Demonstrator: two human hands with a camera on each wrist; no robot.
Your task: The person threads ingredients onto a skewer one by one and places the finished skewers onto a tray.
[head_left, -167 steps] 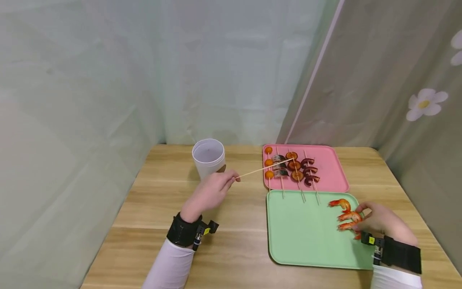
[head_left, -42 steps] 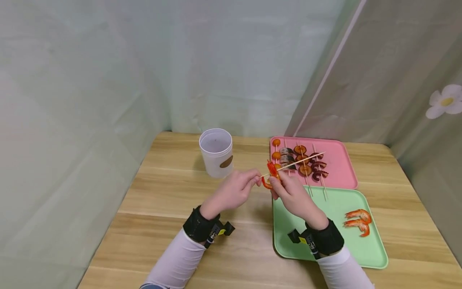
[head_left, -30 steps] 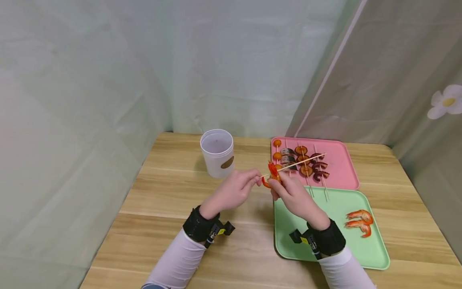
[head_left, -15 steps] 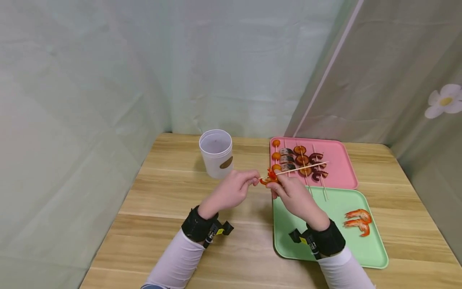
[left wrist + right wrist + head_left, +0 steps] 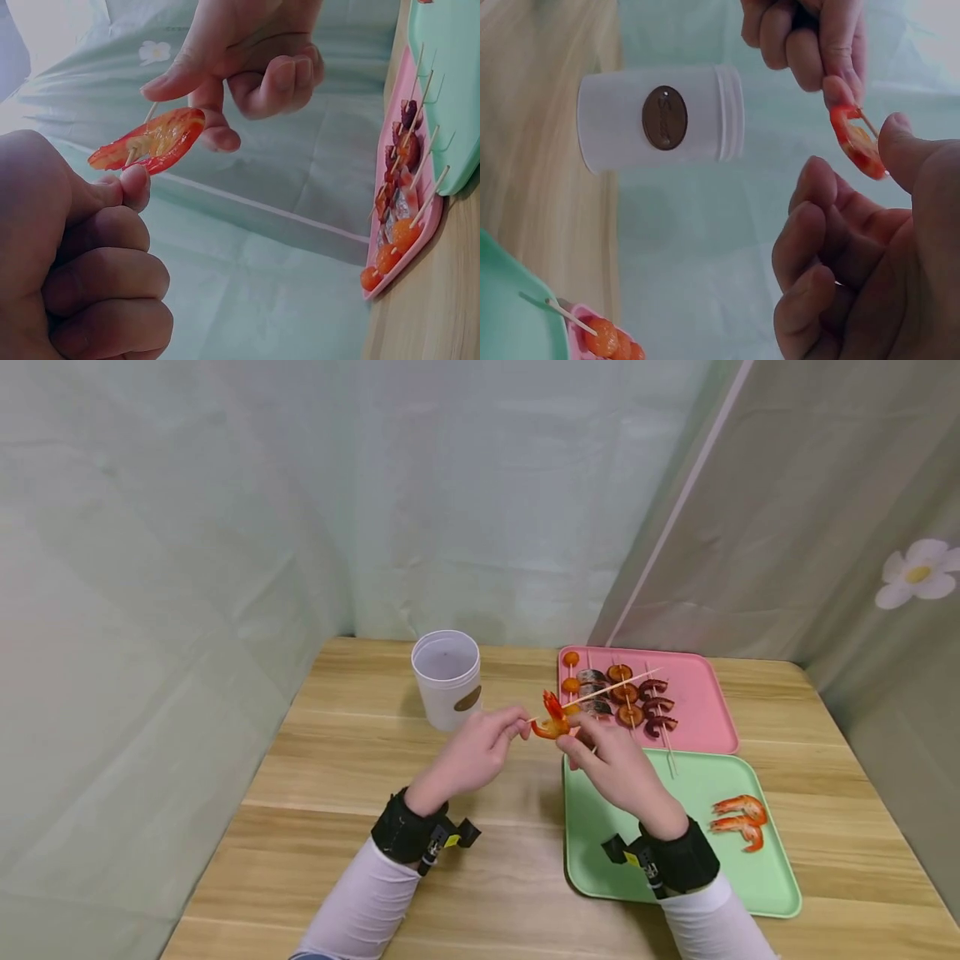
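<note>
My left hand (image 5: pixel 480 750) pinches a thin wooden skewer (image 5: pixel 630 682) near its left end, thumb against forefinger. A red-orange curled shrimp (image 5: pixel 553 727) is threaded on that skewer, close beside the left fingertips, as the left wrist view also shows. At the shrimp's other side is my right hand (image 5: pixel 618 768). In the right wrist view its thumb lies by the shrimp (image 5: pixel 857 146), while its loosely bent fingers stand apart from it. Below, two more shrimps (image 5: pixel 739 827) lie on the green tray (image 5: pixel 675 860), toward its right side.
Behind the green tray sits a pink tray (image 5: pixel 701 710) bearing several filled skewers: orange balls (image 5: pixel 571 685), fish pieces, mushroom slices (image 5: pixel 630 717) and octopus tentacles (image 5: pixel 660 725). A white cup (image 5: pixel 446 693) with a brown oval label stands back left on the wooden table (image 5: pixel 337 760).
Earlier my right hand reached to the shrimps on the green tray. One has since gone onto the skewer. In the last half second the right fingers loosened around it, and the skewer's far end rose.
</note>
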